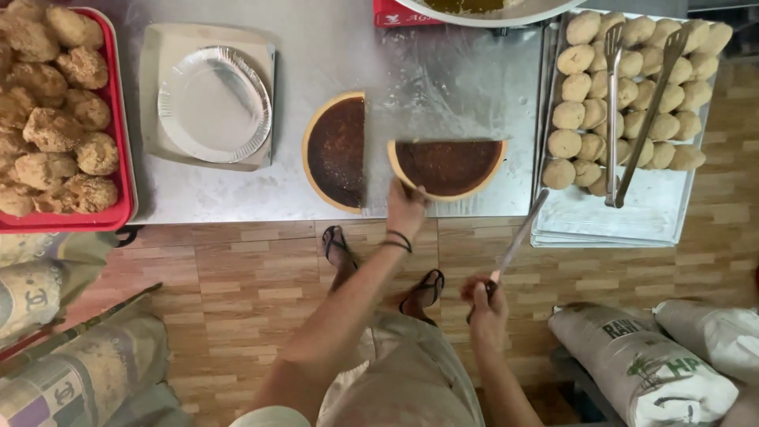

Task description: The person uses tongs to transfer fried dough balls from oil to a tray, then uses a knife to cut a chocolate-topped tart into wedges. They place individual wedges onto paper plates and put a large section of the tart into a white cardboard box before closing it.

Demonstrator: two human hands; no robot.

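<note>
While the left hand (407, 207) is pressed on the right half cake (447, 167) at the tabletop (427, 79) edge, a knife (518, 237) is gripped by the right hand (484, 300). Cutting is likely in hand; the blade must be brought over that half.

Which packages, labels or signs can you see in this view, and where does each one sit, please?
Printed sacks: floor, lower right; bulging, grey-white with dark and green print.
Patterned bags: floor, lower left; beige-grey with repeated dark emblems.
Red box: top edge of the steel table, under a bowl; white print.
</note>
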